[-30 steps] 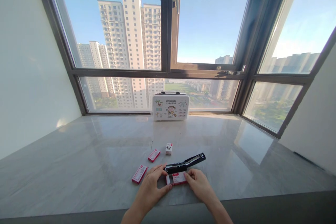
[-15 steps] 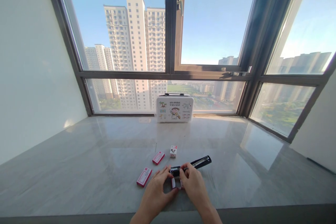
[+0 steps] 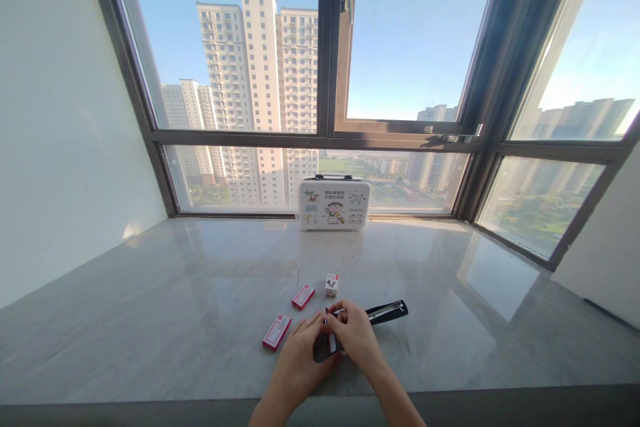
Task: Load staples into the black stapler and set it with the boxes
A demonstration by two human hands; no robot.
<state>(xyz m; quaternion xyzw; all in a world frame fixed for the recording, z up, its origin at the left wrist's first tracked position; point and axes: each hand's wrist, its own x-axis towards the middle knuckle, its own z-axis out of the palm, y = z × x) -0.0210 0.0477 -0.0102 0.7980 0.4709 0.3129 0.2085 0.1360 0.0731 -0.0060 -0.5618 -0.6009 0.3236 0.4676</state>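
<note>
A black stapler [image 3: 386, 311] lies open on the grey marble sill, its long arm pointing right. My right hand [image 3: 354, 337] covers the stapler's left end, fingers curled in a pinch on it. Close beside it, my left hand [image 3: 303, 355] has its fingers closed round a small red-and-white staple box [image 3: 332, 343], which is mostly hidden between the two hands.
Two more red staple boxes lie left of my hands, one near [image 3: 277, 332] and one farther [image 3: 303, 296]. A small white carton [image 3: 331, 285] stands behind them. A white printed tin case [image 3: 335, 204] stands by the window. The sill's front edge [image 3: 150, 407] runs just below my wrists.
My right hand has moved up from the staple box onto the stapler's left end. The stapler's arm now lies lower and flatter. The hands have drawn closer together.
</note>
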